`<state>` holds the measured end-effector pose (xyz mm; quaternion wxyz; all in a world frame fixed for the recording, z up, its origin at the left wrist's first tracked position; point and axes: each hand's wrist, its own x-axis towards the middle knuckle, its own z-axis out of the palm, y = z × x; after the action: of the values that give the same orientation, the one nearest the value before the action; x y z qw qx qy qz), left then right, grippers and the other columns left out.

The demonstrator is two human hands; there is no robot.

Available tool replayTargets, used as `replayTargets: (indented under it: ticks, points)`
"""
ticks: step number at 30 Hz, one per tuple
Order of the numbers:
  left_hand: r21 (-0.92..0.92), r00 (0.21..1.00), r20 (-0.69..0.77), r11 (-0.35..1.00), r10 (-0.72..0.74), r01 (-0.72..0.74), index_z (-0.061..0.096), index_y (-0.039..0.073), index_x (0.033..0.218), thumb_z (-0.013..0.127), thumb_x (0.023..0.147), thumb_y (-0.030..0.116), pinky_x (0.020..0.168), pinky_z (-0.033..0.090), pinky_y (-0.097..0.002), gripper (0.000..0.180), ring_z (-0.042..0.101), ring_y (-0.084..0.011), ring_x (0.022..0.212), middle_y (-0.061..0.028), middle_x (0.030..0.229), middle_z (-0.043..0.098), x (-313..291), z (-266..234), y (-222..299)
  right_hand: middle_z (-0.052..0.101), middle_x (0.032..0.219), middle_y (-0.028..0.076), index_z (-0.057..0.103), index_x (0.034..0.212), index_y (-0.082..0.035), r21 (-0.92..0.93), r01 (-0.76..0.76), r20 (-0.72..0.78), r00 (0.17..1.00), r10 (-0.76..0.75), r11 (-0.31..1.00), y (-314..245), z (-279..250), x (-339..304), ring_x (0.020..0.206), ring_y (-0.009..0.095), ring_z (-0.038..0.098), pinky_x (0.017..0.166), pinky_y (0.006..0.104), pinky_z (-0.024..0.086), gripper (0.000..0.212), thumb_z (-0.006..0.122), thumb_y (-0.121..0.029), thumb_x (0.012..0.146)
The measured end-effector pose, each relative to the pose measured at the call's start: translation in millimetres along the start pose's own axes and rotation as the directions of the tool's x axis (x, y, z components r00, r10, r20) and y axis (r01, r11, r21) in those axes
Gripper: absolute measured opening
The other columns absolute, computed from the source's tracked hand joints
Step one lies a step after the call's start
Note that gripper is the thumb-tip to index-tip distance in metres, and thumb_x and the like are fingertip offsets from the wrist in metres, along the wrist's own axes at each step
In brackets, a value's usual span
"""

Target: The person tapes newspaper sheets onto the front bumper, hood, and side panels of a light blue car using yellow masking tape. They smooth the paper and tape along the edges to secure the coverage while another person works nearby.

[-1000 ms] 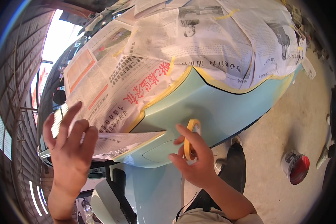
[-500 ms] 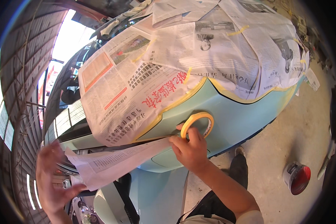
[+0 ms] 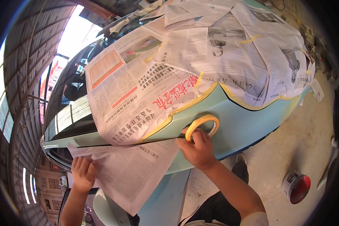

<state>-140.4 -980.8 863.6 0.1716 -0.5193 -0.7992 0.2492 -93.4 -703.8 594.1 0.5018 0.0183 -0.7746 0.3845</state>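
Note:
A loose newspaper sheet [image 3: 130,169] hangs along the side of a pale green car [image 3: 199,133], its lower corner pointing down. My left hand [image 3: 83,173] is closed at the sheet's left edge, fingers curled over the paper. My right hand [image 3: 199,150] grips a roll of yellow masking tape [image 3: 205,119], standing up from the fingers. That hand also meets the sheet's upper right corner; whether it pinches the paper is hidden. Above the sheet, more newspaper [image 3: 128,86] covers the car, edged with yellow tape [image 3: 177,111].
A side mirror [image 3: 108,207] and an open door [image 3: 164,192] stand below the sheet. A bucket [image 3: 297,186], reddish inside, sits on the concrete floor [image 3: 267,162] at right. Dark side windows [image 3: 73,120] lie at left.
My left hand has come in from the far left, going from spread fingers to closed on the sheet. The sheet has unfolded downward. The right hand still holds the tape roll.

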Motion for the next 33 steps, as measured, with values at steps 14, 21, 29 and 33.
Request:
replayTargets:
  ticks: [14, 21, 29, 33]
  points:
    - [0.034, 0.953, 0.298, 0.999, -0.049, 0.040, 0.064, 0.004, 0.097, 0.062, 0.076, 0.006, 0.076, 0.052, -0.0398, 0.021, 0.066, -0.0277, 0.081, -0.0077, 0.087, 0.064, -38, 72, 9, 0.050, 0.084, 0.004, 0.063, 0.087, -0.013, -0.098, 0.124, 0.057, 0.991, -0.119, 0.987, 6, 4, -4, 0.079, 0.022, 0.060, 0.063, 0.0312, 0.051, 0.015, 0.067, -0.008, 0.074]
    - [-0.459, 0.976, 0.188, 0.869, -0.107, 0.184, 0.067, 0.007, 0.101, 0.070, 0.079, 0.014, 0.080, 0.050, -0.0398, 0.023, 0.065, -0.0293, 0.088, -0.0104, 0.098, 0.065, 33, 6, 58, 0.056, 0.087, 0.005, 0.064, 0.086, -0.011, -0.100, 0.115, 0.033, 0.993, -0.112, 0.988, 6, 4, 1, 0.077, 0.023, 0.060, 0.063, 0.0314, 0.050, 0.015, 0.067, -0.004, 0.072]
    - [-0.539, 0.954, 0.277, 0.803, -0.116, 0.254, 0.066, 0.004, 0.111, 0.072, 0.087, 0.032, 0.087, 0.048, -0.0425, 0.037, 0.063, -0.0336, 0.098, -0.0117, 0.105, 0.066, 62, 49, 57, 0.060, 0.094, 0.006, 0.067, 0.085, -0.010, -0.102, 0.106, 0.067, 0.993, -0.099, 0.989, 5, 2, -3, 0.081, 0.025, 0.062, 0.068, 0.0344, 0.051, 0.019, 0.067, -0.001, 0.069]
    - [-0.582, 0.972, 0.212, 0.787, -0.099, 0.207, 0.065, 0.003, 0.111, 0.073, 0.085, 0.027, 0.085, 0.049, -0.0404, 0.036, 0.064, -0.0329, 0.094, -0.0112, 0.103, 0.066, 73, 60, 66, 0.061, 0.093, 0.005, 0.065, 0.087, -0.010, -0.106, 0.109, 0.036, 0.994, -0.106, 0.988, 4, 4, -2, 0.081, 0.023, 0.062, 0.065, 0.0322, 0.050, 0.017, 0.066, -0.003, 0.072]
